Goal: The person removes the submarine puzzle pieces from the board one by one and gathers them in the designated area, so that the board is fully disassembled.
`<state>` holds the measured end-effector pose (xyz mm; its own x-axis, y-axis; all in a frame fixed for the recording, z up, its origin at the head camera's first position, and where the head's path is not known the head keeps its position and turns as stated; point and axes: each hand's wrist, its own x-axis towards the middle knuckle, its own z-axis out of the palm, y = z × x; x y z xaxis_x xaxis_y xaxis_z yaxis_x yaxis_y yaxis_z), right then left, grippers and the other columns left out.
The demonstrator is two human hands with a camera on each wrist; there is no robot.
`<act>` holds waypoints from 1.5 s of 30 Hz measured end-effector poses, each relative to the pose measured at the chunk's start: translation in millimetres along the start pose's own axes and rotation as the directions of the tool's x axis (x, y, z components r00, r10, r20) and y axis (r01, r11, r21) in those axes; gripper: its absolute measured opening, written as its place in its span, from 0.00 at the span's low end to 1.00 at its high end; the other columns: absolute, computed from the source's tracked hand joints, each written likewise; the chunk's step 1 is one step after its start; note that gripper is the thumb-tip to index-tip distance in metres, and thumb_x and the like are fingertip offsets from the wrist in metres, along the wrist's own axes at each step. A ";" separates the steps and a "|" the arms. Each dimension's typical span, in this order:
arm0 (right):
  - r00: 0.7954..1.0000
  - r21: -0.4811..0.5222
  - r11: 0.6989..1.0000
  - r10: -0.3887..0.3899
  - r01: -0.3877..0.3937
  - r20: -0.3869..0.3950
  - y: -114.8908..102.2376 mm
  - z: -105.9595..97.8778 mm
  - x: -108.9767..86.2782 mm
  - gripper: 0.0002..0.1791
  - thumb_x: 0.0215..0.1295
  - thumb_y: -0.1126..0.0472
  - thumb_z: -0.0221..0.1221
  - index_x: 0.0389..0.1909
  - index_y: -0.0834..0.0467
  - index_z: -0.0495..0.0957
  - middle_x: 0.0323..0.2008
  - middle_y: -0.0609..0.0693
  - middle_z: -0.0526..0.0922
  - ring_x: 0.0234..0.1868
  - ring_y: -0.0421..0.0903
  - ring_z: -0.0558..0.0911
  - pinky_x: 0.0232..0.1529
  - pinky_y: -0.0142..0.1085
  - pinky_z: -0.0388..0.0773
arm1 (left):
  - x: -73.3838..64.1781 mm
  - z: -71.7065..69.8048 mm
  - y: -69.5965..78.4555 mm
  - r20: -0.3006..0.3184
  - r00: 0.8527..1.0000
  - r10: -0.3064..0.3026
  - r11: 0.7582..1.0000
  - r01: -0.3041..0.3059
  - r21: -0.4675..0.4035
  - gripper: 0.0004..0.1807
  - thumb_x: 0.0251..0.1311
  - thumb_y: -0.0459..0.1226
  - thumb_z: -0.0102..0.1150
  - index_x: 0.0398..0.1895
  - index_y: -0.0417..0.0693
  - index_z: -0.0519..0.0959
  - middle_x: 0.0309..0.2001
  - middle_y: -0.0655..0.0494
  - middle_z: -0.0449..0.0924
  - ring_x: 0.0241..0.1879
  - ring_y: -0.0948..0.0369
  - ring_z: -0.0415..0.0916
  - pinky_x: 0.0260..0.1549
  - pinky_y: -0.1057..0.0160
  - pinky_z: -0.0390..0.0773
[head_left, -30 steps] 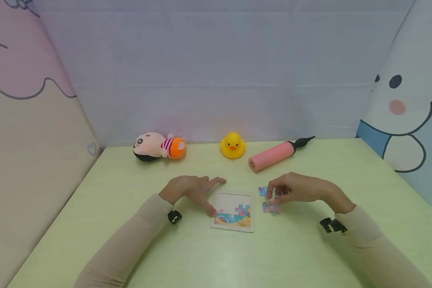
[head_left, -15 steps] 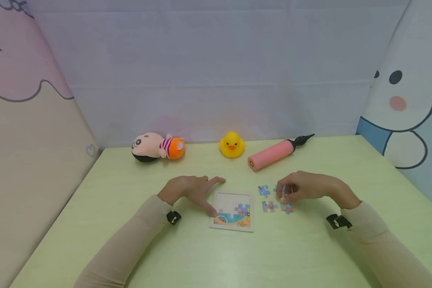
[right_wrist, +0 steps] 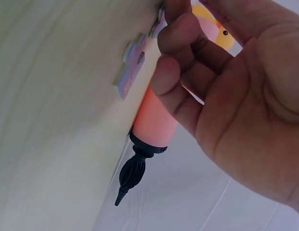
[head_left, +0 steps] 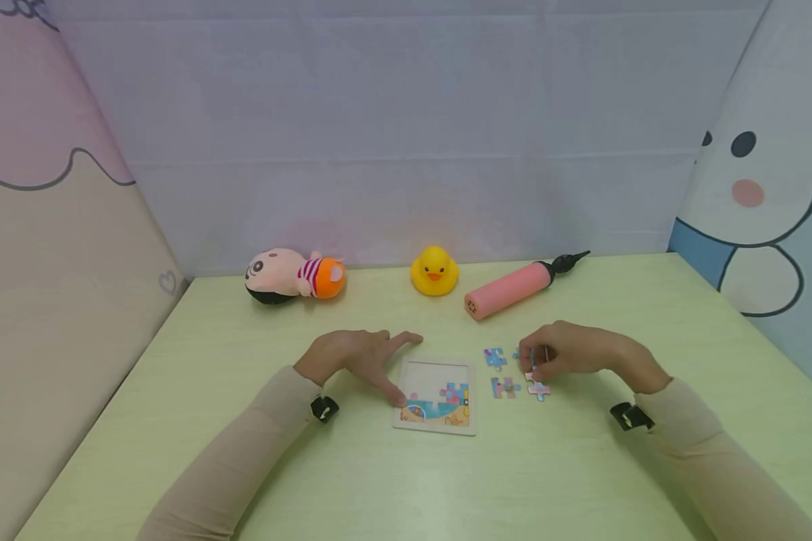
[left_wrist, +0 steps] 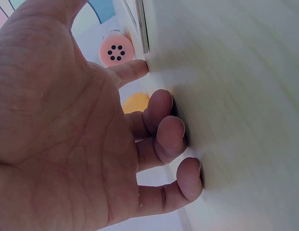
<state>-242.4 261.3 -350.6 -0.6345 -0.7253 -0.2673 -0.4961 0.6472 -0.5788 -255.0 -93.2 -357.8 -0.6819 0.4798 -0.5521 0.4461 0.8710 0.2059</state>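
1. Head view: on a pale green table (head_left: 406,488), a square puzzle frame (head_left: 429,378) is lying between the hands; joined pieces (head_left: 440,410) are filling its lower part and reaching higher on the right.
2. The left hand (head_left: 357,358) is spreading loosely open and gripping nothing; its thumb is touching the frame's left edge, its index finger stretching past the upper left corner.
3. The right hand (head_left: 571,349) is bending its fingers over a pink-and-blue piece (head_left: 539,390) right of the frame; whether it is pinching it, I cannot tell. Two more loose pieces are lying just left, an upper blue one (head_left: 495,358) and a lower pinkish one (head_left: 505,388).
4. Only the head view is showing the doll (head_left: 294,276), lying at the back left.
5. The left wrist view is revealing bent fingertips resting on the table, and the holed end of the pink pump (head_left: 514,288).
6. The right wrist view is showing a piece's thin edge, the pump's black nozzle (right_wrist: 132,171) and part of the yellow duck (head_left: 434,272).
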 end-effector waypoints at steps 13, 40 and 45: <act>1.000 -0.001 1.000 0.016 -0.016 -0.004 1.0 0.8 0.1 0.07 0.63 0.62 0.68 0.32 0.49 0.78 0.25 0.41 0.74 0.28 0.39 0.72 0.31 0.32 0.69 | 0.5 0.7 0.0 0.002 1.000 -0.005 1.000 0.005 -0.003 0.58 0.45 0.70 0.67 0.78 0.76 0.46 0.65 0.49 0.67 0.56 0.50 0.71 0.53 0.43 0.72; 1.000 0.076 0.997 -0.017 0.015 0.017 -29.8 13.1 23.5 0.06 0.68 0.63 0.63 0.43 0.55 0.77 0.24 0.46 0.78 0.16 0.49 0.78 0.25 0.33 0.75 | 1.0 -1.5 -2.2 0.012 1.000 0.005 1.000 -0.004 -0.007 0.59 0.45 0.71 0.66 0.78 0.77 0.45 0.64 0.50 0.67 0.55 0.51 0.72 0.52 0.44 0.72; 0.999 0.054 0.998 -0.021 0.019 0.034 -40.2 13.8 32.9 0.07 0.67 0.64 0.62 0.44 0.57 0.77 0.24 0.46 0.79 0.15 0.47 0.77 0.23 0.35 0.76 | 2.5 -0.4 -2.1 0.016 1.000 0.008 1.000 -0.008 -0.009 0.59 0.45 0.70 0.66 0.78 0.76 0.45 0.65 0.49 0.66 0.56 0.49 0.71 0.54 0.43 0.71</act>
<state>-235.1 208.1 -346.8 -0.6033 -0.7464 -0.2809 -0.4757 0.6195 -0.6245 -257.8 -93.8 -359.3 -0.6689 0.4850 -0.5633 0.4466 0.8680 0.2171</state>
